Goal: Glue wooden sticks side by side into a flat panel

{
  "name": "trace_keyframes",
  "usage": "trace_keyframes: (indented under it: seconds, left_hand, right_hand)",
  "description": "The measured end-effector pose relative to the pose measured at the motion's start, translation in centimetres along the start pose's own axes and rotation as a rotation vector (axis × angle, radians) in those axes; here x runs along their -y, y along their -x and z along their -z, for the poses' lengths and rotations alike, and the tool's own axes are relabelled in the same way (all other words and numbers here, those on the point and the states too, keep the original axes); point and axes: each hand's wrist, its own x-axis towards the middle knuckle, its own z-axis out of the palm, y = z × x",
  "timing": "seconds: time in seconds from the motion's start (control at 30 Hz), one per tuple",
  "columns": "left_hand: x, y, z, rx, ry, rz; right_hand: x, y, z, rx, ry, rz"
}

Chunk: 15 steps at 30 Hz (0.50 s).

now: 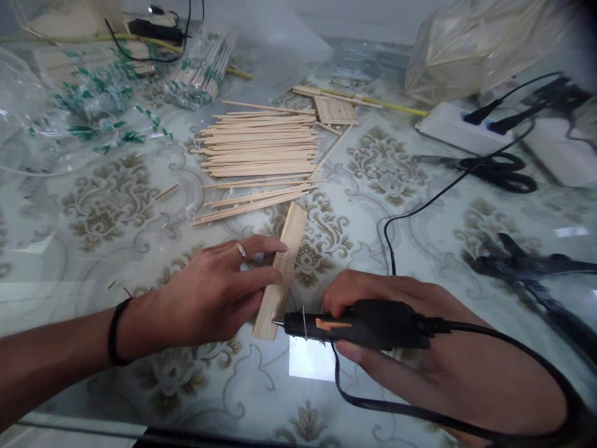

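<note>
A narrow pale wooden strip (pixel 293 233), seemingly made of sticks laid side by side, lies aslant on the table. My left hand (pixel 219 289), with a ring and a black wristband, holds it in place; two fingertips press on its upper face and the thumb is hidden. In my right hand (pixel 373 298) is a black hot glue gun (pixel 382 323) with an orange mark and a thin wire around its front. Its metal nozzle points left and meets the strip's near right edge; whether it touches, I cannot tell.
Loose wooden sticks (pixel 261 146) lie beyond the strip, near a small stick panel (pixel 336 111). Plastic-wrapped sticks (pixel 200 65) are back left. On the right are black scissors (pixel 494 171), pliers (pixel 527 267) and a white power strip (pixel 452 127); a black cord (pixel 420 208) crosses the table.
</note>
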Motion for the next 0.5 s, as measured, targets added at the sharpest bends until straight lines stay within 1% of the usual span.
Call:
trace_keyframes:
  seconds: [0.5]
  left_hand:
    - [0.00, -0.20, -0.02, -0.016, -0.010, -0.019]
  right_hand:
    - [0.22, -0.18, 0.05, 0.012, -0.017, -0.002]
